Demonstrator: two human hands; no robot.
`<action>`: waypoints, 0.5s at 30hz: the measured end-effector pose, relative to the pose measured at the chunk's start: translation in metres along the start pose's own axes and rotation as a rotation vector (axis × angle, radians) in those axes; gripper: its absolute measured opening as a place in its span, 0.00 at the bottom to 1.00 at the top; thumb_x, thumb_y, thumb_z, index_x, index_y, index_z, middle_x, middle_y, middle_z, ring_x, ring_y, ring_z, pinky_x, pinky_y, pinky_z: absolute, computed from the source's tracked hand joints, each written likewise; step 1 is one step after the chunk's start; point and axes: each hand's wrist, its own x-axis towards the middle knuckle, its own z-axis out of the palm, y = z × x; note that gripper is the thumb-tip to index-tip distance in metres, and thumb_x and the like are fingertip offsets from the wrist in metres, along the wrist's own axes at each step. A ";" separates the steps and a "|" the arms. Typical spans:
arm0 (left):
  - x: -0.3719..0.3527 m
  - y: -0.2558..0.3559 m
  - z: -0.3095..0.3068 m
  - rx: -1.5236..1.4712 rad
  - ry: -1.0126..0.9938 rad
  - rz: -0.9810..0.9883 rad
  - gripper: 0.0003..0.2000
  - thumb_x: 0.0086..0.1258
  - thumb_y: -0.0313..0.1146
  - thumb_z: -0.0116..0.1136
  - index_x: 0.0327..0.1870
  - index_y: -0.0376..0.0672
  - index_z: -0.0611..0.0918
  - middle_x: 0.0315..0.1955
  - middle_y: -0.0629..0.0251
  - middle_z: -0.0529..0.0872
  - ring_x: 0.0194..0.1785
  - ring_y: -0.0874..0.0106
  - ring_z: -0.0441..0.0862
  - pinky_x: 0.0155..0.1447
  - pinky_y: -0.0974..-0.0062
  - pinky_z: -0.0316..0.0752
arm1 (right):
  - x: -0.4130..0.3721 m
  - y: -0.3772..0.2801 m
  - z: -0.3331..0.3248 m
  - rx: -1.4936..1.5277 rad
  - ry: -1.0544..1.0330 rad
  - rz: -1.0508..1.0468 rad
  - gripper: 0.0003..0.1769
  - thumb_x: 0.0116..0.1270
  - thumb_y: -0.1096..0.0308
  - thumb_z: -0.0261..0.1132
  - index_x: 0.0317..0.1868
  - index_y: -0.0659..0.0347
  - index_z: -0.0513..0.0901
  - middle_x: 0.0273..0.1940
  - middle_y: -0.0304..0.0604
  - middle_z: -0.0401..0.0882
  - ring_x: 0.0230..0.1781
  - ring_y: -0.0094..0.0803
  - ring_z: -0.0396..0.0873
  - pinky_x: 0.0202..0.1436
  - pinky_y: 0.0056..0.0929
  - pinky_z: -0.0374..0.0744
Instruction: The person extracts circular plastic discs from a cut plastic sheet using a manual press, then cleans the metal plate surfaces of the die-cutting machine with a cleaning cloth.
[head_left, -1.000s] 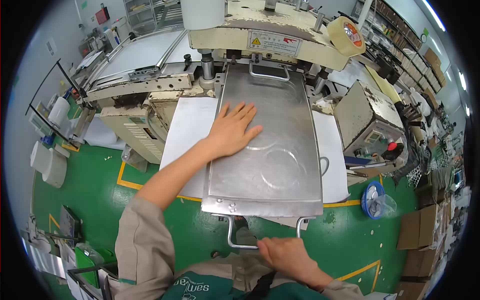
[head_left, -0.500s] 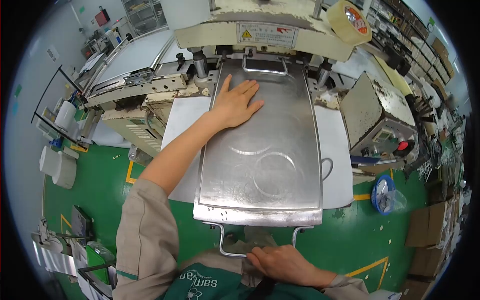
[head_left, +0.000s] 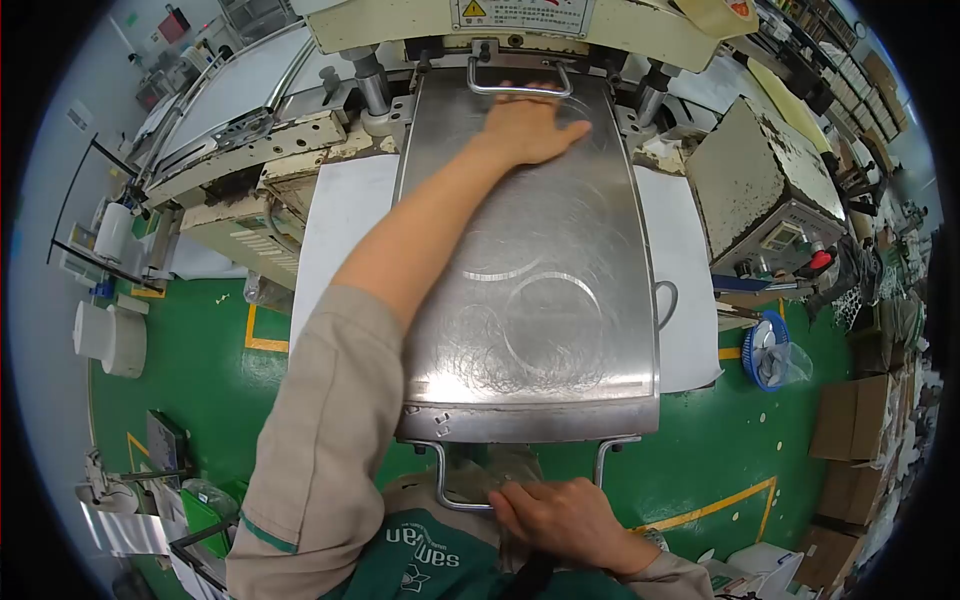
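A scratched metal plate (head_left: 525,300) lies before me, with a bar handle at each end. My left hand (head_left: 532,128) is at its far end, palm down and thumb spread to the right. The fingertips of that hand reach under the far handle (head_left: 520,90), whose bar partly hides them. Close to my body, my right hand (head_left: 575,520) is wrapped around the near handle (head_left: 445,485), covering part of its bar.
White sheets (head_left: 340,220) stick out on both sides beneath the plate. Overhead is the cream press head (head_left: 640,40), between metal posts. A control box (head_left: 770,190) with a red button stands at the right. On the green floor is a blue basket (head_left: 765,350).
My left hand has slid forward and right over the plate, from its upper left part to the far handle. My right hand keeps its hold on the near handle. The view has shifted slightly.
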 end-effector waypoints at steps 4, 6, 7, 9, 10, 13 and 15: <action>0.002 0.025 0.010 -0.086 0.024 0.034 0.38 0.65 0.64 0.35 0.68 0.45 0.62 0.69 0.57 0.57 0.71 0.62 0.57 0.72 0.61 0.46 | 0.000 0.003 0.003 0.031 0.053 0.024 0.15 0.62 0.61 0.61 0.21 0.55 0.70 0.13 0.35 0.68 0.09 0.31 0.69 0.10 0.30 0.67; -0.004 0.011 -0.003 -0.115 -0.021 0.003 0.37 0.65 0.65 0.32 0.68 0.46 0.62 0.68 0.59 0.61 0.71 0.64 0.57 0.73 0.60 0.42 | -0.002 0.002 0.006 -0.027 0.091 0.049 0.14 0.62 0.62 0.62 0.21 0.54 0.69 0.14 0.34 0.68 0.09 0.29 0.70 0.10 0.28 0.67; -0.009 0.003 -0.010 -0.104 -0.044 -0.018 0.37 0.65 0.65 0.31 0.68 0.47 0.63 0.67 0.59 0.62 0.71 0.64 0.57 0.73 0.60 0.40 | -0.003 0.000 0.008 -0.063 0.114 0.061 0.15 0.62 0.62 0.62 0.20 0.53 0.69 0.14 0.34 0.68 0.10 0.28 0.70 0.11 0.28 0.66; -0.015 -0.021 -0.019 -0.054 -0.087 -0.069 0.37 0.65 0.65 0.31 0.68 0.48 0.63 0.66 0.60 0.64 0.70 0.66 0.58 0.74 0.60 0.40 | -0.004 -0.002 0.010 -0.093 0.150 0.074 0.15 0.61 0.63 0.62 0.20 0.53 0.69 0.14 0.33 0.67 0.10 0.27 0.70 0.11 0.27 0.66; -0.020 -0.032 -0.023 -0.028 -0.106 -0.093 0.36 0.65 0.65 0.31 0.68 0.49 0.63 0.66 0.60 0.65 0.70 0.66 0.58 0.74 0.59 0.39 | -0.004 -0.003 0.011 -0.110 0.169 0.080 0.15 0.61 0.63 0.62 0.19 0.53 0.68 0.14 0.33 0.67 0.10 0.26 0.70 0.11 0.27 0.66; -0.041 -0.056 -0.030 0.001 -0.034 -0.087 0.35 0.67 0.64 0.29 0.69 0.50 0.61 0.69 0.63 0.59 0.72 0.68 0.54 0.74 0.57 0.37 | -0.004 -0.009 0.014 -0.090 0.196 0.139 0.15 0.62 0.67 0.60 0.18 0.55 0.69 0.13 0.35 0.67 0.10 0.31 0.69 0.14 0.30 0.65; -0.055 -0.071 -0.029 0.084 -0.002 -0.134 0.35 0.68 0.64 0.28 0.69 0.49 0.60 0.70 0.64 0.57 0.73 0.70 0.51 0.74 0.57 0.36 | -0.005 -0.008 0.017 -0.157 0.218 0.112 0.16 0.61 0.65 0.61 0.17 0.54 0.68 0.12 0.34 0.67 0.10 0.28 0.70 0.13 0.28 0.66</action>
